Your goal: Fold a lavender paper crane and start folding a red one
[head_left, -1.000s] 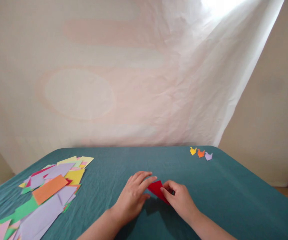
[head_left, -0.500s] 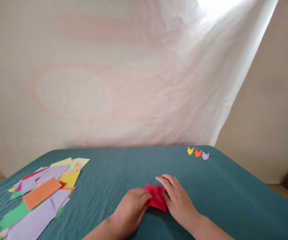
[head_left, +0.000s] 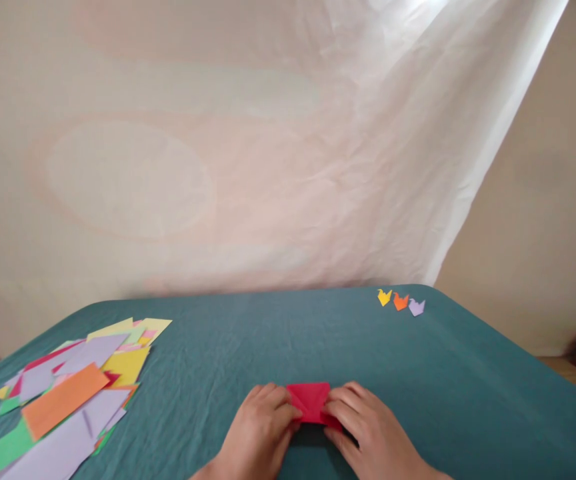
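Note:
A small folded piece of red paper (head_left: 309, 401) with creases lies on the green cloth near the front of the table, between both hands. My left hand (head_left: 263, 427) grips its left edge, with the fingertips on top and the thumb at the near side. My right hand (head_left: 363, 427) holds the right edge, where a lower layer or flap shows between thumb and fingers. Part of each side of the paper is hidden under the fingers.
Loose coloured paper sheets (head_left: 68, 400) are heaped at the left. Three folded paper birds stand in a row at the far right: a yellow one (head_left: 384, 298), an orange one (head_left: 401, 302) and a lilac one (head_left: 417, 307). A pale cloth (head_left: 268, 167) hangs behind the green-covered table (head_left: 248, 340).
My right hand has moved down and closed its fingers on the right side of the red paper. The paper has turned straighter, and the view has shifted slightly.

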